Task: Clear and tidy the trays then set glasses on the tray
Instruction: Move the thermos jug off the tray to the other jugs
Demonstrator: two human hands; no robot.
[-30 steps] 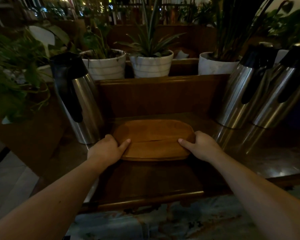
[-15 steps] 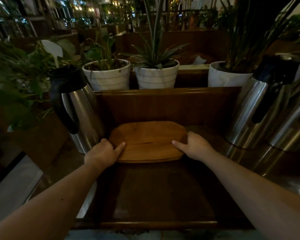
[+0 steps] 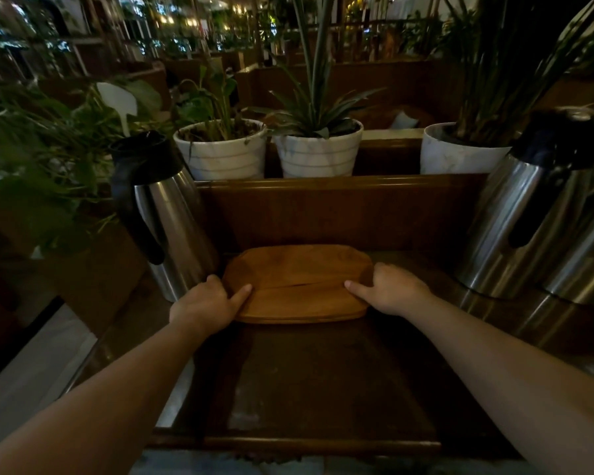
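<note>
An oval wooden tray lies at the far end of a dark rectangular tray on the counter. It looks like two stacked trays, the upper one set slightly back, with a seam across the middle. My left hand grips its left edge, thumb on top. My right hand grips its right edge the same way. No glasses are in view.
A steel thermos jug with a black handle stands just left of the wooden tray. Two more steel jugs stand at the right. Behind a wooden ledge sit three white plant pots.
Both hands have pushed the wooden tray a little farther from me toward the back ledge. My view has tilted up, showing more of the plants and the room behind.
</note>
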